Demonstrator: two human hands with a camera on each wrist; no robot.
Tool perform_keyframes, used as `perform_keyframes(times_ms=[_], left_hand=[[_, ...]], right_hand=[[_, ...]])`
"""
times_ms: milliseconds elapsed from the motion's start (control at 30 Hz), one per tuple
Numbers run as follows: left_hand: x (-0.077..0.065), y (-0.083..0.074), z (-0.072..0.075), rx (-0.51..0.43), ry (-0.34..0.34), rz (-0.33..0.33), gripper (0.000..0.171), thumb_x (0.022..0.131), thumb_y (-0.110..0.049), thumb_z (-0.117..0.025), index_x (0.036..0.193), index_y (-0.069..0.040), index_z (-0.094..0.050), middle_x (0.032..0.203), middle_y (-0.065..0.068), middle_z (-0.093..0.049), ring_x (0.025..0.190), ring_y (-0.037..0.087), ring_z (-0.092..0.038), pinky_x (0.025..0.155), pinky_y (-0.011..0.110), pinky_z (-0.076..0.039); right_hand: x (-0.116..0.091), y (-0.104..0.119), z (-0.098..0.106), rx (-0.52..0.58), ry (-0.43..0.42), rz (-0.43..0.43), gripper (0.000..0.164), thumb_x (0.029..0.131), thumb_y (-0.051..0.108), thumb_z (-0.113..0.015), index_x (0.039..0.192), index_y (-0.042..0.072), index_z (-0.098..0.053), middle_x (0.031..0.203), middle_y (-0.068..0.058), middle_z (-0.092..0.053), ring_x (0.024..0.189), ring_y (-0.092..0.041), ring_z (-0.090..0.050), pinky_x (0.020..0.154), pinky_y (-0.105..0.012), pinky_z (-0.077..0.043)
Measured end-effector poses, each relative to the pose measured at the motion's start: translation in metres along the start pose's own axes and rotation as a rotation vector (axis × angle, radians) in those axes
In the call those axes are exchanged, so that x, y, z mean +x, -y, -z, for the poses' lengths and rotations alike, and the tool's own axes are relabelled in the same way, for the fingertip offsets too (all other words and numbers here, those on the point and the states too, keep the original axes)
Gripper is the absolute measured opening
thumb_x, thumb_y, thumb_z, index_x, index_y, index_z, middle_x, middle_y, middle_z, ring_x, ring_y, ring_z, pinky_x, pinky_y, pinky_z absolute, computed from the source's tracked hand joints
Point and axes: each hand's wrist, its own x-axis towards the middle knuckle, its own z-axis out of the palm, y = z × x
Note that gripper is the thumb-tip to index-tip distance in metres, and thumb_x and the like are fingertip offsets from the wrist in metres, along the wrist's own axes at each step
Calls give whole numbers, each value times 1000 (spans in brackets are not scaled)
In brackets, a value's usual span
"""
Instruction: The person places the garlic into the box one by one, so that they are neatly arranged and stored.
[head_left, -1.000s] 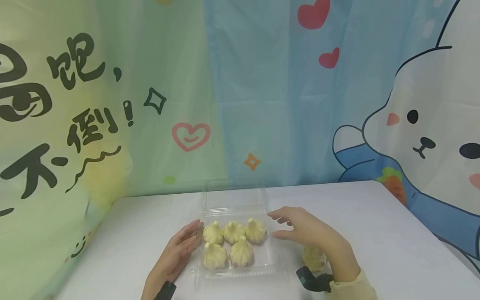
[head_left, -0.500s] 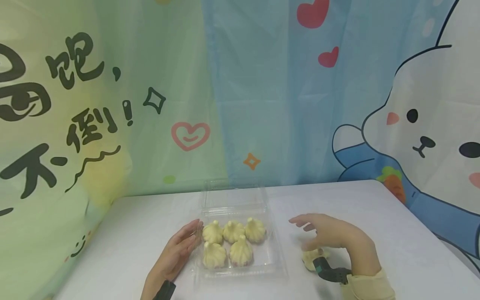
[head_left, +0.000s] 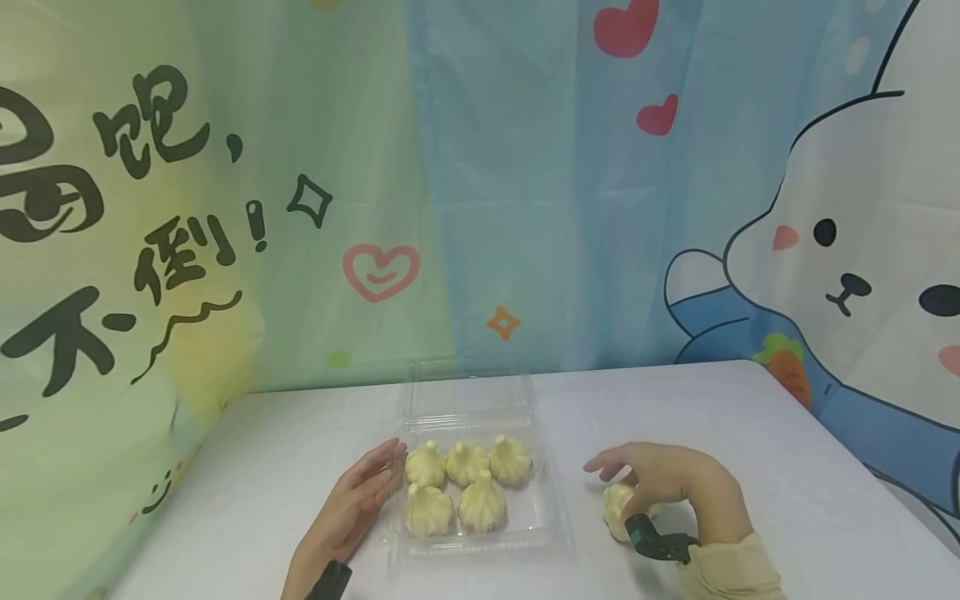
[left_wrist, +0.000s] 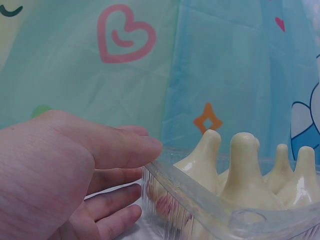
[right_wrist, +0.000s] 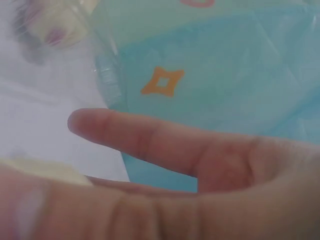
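A clear plastic clamshell box (head_left: 534, 517) stands on the table with its lid (head_left: 468, 398) folded back. Inside are several pale garlic bulbs (head_left: 483, 504), stems up, with a bare spot at the front right corner. My left hand (head_left: 356, 504) rests against the box's left wall, its fingers nearly straight; in the left wrist view the thumb touches the rim (left_wrist: 172, 182). Right of the box, my right hand (head_left: 671, 483) bends down over a loose garlic bulb (head_left: 615, 508), thumb at its near side and fingers behind. The right wrist view shows this bulb mostly hidden behind the thumb.
A white cloth (head_left: 300, 433) covers the table. Behind it hangs a printed curtain (head_left: 510, 183) with hearts, lettering and a cartoon rabbit. Dark wrist mounts (head_left: 660, 542) sit on both wrists.
My right hand has moved away from the box's right side, then down onto the loose garlic bulb. The left hand and the box have stayed in place.
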Motion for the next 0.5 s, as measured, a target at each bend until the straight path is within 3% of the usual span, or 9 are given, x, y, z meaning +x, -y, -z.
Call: perform_keyframes(times_ms=[100, 300, 500], left_hand=[[0, 0, 0, 4, 3, 0, 53, 95, -13, -52, 145, -9, -36, 153, 9, -32, 139, 18, -37, 104, 18, -41], [1, 0, 1, 3, 17, -14, 52, 96, -10, -50, 145, -8, -35, 153, 11, -31, 125, 2, -49, 102, 15, -41], [0, 0, 0, 13, 8, -10, 52, 96, -12, -51, 145, -8, -35, 153, 10, -31, 134, 12, -42, 103, 15, -41]], right_hand=[[2, -4, -1, 9, 6, -24, 61, 71, 3, -78, 125, 22, -60, 122, -4, -62, 115, -31, -56, 94, -56, -46], [7, -9, -2, 35, -5, -69, 55, 70, 10, -80, 120, 23, -63, 120, -3, -63, 111, -29, -58, 91, -54, -49], [6, -8, -2, 34, -66, -54, 46, 70, 11, -78, 114, 21, -66, 121, -6, -62, 109, -27, -55, 90, -54, -48]])
